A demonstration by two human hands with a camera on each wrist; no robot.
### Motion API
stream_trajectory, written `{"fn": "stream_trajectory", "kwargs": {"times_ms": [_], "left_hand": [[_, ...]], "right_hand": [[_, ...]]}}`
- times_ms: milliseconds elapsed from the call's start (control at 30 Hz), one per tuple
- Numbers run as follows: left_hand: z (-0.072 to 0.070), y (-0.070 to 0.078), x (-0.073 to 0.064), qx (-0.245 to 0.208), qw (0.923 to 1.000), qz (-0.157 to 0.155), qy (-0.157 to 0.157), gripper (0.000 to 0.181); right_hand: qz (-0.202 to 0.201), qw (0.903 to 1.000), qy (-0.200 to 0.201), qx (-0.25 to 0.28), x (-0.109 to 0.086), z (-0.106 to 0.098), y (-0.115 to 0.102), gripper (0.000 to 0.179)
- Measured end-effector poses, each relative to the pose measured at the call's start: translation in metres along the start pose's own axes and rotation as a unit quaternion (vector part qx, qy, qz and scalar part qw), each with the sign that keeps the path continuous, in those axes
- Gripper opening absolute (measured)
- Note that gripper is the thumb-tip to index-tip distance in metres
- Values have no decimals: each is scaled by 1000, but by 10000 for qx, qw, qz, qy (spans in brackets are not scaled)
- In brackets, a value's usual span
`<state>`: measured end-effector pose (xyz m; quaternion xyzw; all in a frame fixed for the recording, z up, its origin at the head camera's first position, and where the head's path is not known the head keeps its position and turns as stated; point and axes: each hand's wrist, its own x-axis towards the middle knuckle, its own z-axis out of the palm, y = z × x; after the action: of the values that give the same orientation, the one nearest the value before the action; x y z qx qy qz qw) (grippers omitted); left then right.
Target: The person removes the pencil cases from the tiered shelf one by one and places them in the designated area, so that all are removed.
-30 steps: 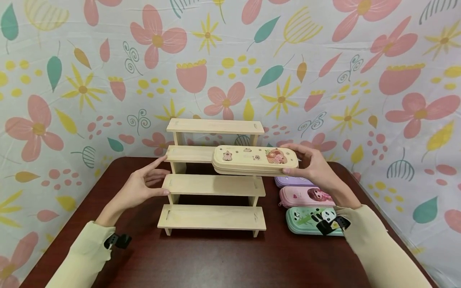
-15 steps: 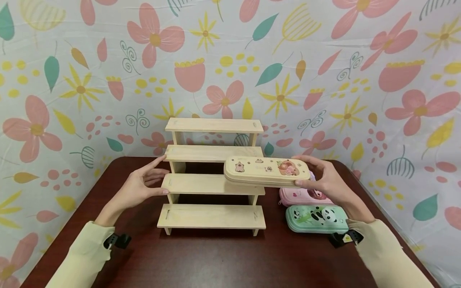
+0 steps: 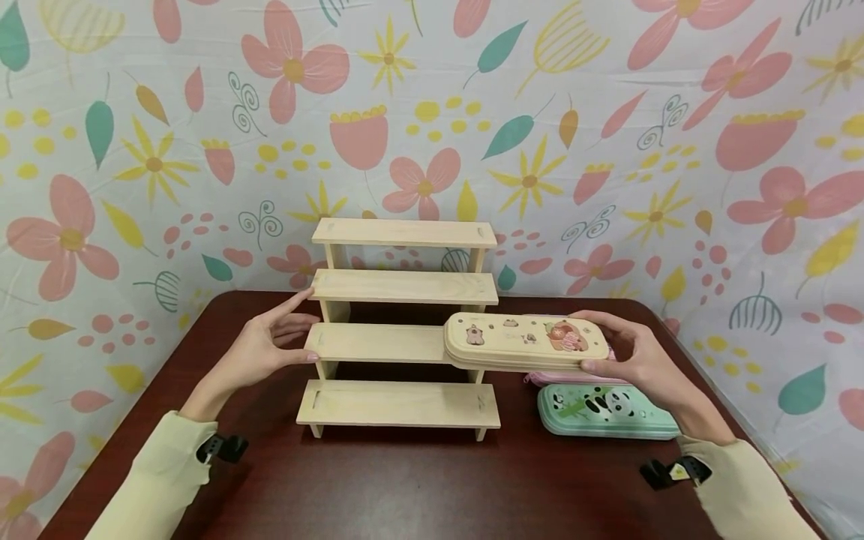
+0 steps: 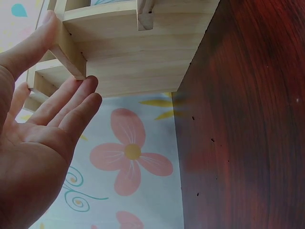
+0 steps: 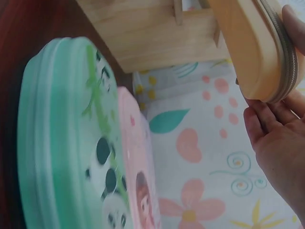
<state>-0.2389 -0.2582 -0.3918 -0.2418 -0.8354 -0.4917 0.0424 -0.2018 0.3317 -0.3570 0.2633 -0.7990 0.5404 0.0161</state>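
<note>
In the head view, my right hand (image 3: 643, 367) pinches the right end of a cream zippered pencil case (image 3: 523, 341) printed with small cartoon pictures. The case is in the air, before the right ends of the middle steps of a pale wooden four-step display shelf (image 3: 398, 405). The right wrist view shows the zip of the cream case (image 5: 259, 52), with fingers and thumb at its end. My left hand (image 3: 259, 349) touches the shelf's left side, thumb at one step and fingertips at the step above. In the left wrist view those fingers (image 4: 78, 112) are nearly straight against the wood.
A green panda pencil case (image 3: 607, 411) lies on the dark wooden table (image 3: 405, 487), right of the shelf. Behind it is a pink case (image 5: 138, 157), partly covered in the head view. A floral cloth (image 3: 425, 97) hangs behind the table.
My right hand has carried the cream pencil case down and to the right, off the level of the second step from the top. The left hand stays at the shelf's left side.
</note>
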Motion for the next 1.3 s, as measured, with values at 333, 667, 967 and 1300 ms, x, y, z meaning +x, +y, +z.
{"fn": "stream_trajectory", "kwargs": {"times_ms": [333,667,967,1300], "left_hand": [[0,-1,0,-70,10000,33,-13,105],[0,0,0,-63,10000,60,-11,105],[0,0,-1,-63,10000,4,-12,105],[0,1,0,-25,10000,-14,-5,105]], "right_hand": [[160,9997,63,145,-36,-18,15,64],[246,9974,25,683,-70,-36,27,64],[-30,9946,-235,1014,-92,-49,30,68],[405,9935,-410,984,-116,-62,37,68]]}}
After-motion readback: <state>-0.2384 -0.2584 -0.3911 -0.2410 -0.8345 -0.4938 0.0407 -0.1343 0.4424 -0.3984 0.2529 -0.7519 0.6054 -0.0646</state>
